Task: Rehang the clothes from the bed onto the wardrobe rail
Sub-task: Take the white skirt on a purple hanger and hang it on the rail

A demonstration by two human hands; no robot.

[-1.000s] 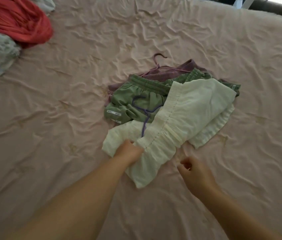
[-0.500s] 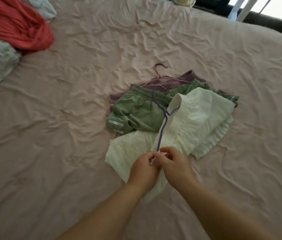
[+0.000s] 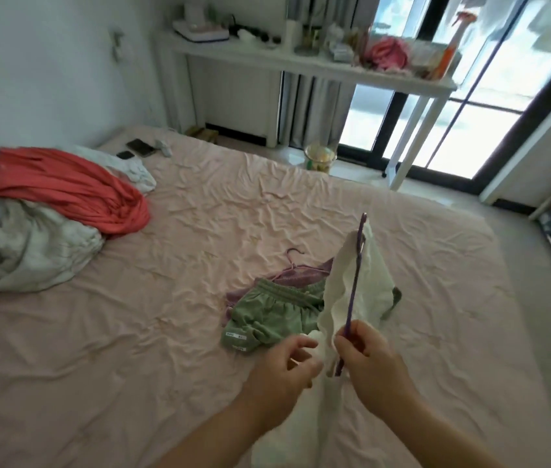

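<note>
Left hand (image 3: 285, 361): bare, no rings or glove.
Right hand (image 3: 368, 358): bare.
Forearms: uncovered, no sleeves, watch or bracelet visible.

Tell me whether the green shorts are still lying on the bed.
Yes. The green shorts lie on the pink bed sheet atop a purple garment, while both hands hold only the cream garment on the purple hanger.
</note>
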